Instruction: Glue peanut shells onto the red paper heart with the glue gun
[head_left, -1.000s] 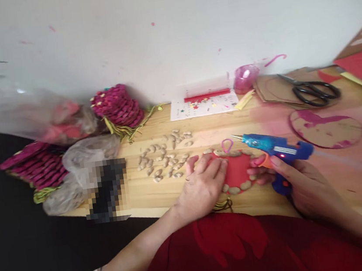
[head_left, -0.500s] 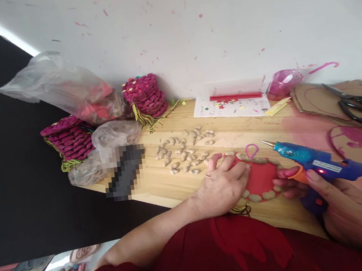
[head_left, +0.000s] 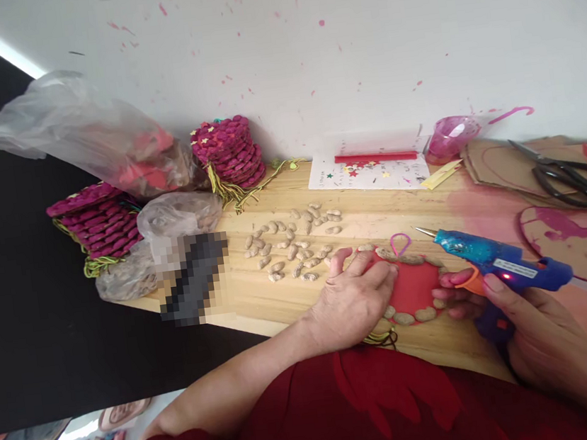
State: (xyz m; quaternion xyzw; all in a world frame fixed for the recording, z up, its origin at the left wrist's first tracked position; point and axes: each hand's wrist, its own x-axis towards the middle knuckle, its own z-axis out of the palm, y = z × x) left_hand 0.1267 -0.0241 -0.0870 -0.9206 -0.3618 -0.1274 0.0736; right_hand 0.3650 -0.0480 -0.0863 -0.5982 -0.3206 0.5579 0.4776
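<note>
A red flat piece (head_left: 414, 287) lies on the wooden table, with peanuts in their shells (head_left: 405, 318) set along its edge. My left hand (head_left: 359, 294) covers its left end, fingers bent down onto the edge; what lies under the fingertips is hidden. My right hand (head_left: 526, 327) is closed around a blue hot glue gun (head_left: 491, 260) with an orange trigger and a lit red light. The nozzle points left, above the piece's far edge. Near the tip is a pink loop (head_left: 400, 244). Loose peanuts (head_left: 302, 247) are scattered left of the piece.
Two purple braided stacks with yellow tassels (head_left: 229, 153) stand at the left beside plastic bags (head_left: 102, 143). Paper with small stars (head_left: 320, 174) and a pink-stained cup (head_left: 449, 136) are against the wall. Black scissors (head_left: 567, 179) rest on cardboard (head_left: 490, 164) at right.
The view has shifted slightly, so everything sits a little farther left. Both hands keep nearly the same pose, and the glue gun is still in my right hand.
</note>
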